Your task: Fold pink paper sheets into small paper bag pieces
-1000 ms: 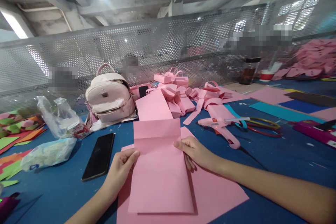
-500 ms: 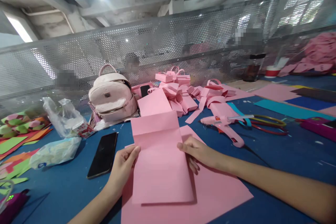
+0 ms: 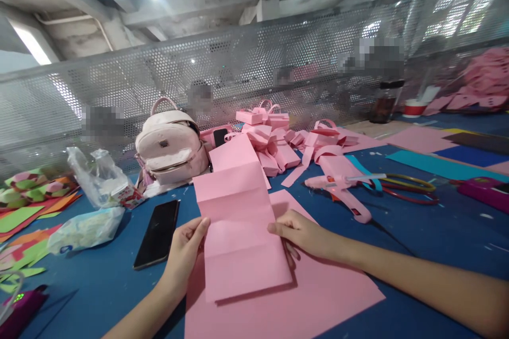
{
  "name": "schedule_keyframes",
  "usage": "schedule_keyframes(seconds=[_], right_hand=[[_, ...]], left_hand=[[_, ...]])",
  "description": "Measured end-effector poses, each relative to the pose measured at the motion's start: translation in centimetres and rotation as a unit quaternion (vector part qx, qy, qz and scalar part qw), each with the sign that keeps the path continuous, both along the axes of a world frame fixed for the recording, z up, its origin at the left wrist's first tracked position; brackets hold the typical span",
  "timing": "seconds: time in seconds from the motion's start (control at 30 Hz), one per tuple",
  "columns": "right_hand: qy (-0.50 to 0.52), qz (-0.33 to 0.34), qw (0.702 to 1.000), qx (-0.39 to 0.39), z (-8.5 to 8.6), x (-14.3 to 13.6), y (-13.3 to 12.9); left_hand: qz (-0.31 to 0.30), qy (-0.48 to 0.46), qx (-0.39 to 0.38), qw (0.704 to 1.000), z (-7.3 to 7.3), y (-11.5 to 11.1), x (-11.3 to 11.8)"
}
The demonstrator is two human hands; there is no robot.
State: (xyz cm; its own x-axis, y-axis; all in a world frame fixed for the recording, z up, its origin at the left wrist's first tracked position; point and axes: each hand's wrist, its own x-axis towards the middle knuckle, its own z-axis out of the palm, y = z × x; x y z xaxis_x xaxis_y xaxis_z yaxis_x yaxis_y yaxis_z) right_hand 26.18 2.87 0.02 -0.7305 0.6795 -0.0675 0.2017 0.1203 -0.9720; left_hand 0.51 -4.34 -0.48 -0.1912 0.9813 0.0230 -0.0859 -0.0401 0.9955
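A creased sheet of pink paper (image 3: 238,228) is held up in front of me, with fold lines running across its upper and lower parts. My left hand (image 3: 189,241) pinches its left edge between thumb and fingers. On the opposite edge, my right hand (image 3: 298,235) grips it with the thumb in front and the fingers partly behind. Beneath lies a larger pink sheet (image 3: 334,299) on the blue table (image 3: 99,296). A black phone (image 3: 157,234) rests just left of my left hand. Beyond my right hand is a pink glue gun (image 3: 338,190).
A pale backpack (image 3: 170,143) stands at the back beside a heap of folded pink paper bags (image 3: 270,140). Plastic bags (image 3: 89,228) and coloured paper scraps lie left. Scissors (image 3: 413,185) and coloured sheets are at right. A perforated metal screen (image 3: 238,69) closes the far side.
The held sheet has tilted slightly, its top edge shifting up and left and its bottom edge lifting a little. A lower crease now shows. Both hands keep their hold.
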Motion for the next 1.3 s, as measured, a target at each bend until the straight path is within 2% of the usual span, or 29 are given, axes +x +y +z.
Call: schedule_keyframes(seconds=[0.17, 1.17, 1.3], right_hand=[[0.002, -0.022, 1.000, 0.010, -0.2, 0.0, -0.1], [-0.019, 0.016, 1.000, -0.015, 0.7, 0.1, -0.7], [-0.035, 0.022, 0.999, 0.003, 0.9, 0.1, -0.8]], left_hand=[[0.002, -0.033, -0.003, 0.999, 0.4, -0.2, 0.2], [0.009, -0.147, -0.051, 0.988, 0.2, 0.1, -0.1], [0.014, -0.156, -0.052, 0.986, 0.3, 0.1, 0.1]])
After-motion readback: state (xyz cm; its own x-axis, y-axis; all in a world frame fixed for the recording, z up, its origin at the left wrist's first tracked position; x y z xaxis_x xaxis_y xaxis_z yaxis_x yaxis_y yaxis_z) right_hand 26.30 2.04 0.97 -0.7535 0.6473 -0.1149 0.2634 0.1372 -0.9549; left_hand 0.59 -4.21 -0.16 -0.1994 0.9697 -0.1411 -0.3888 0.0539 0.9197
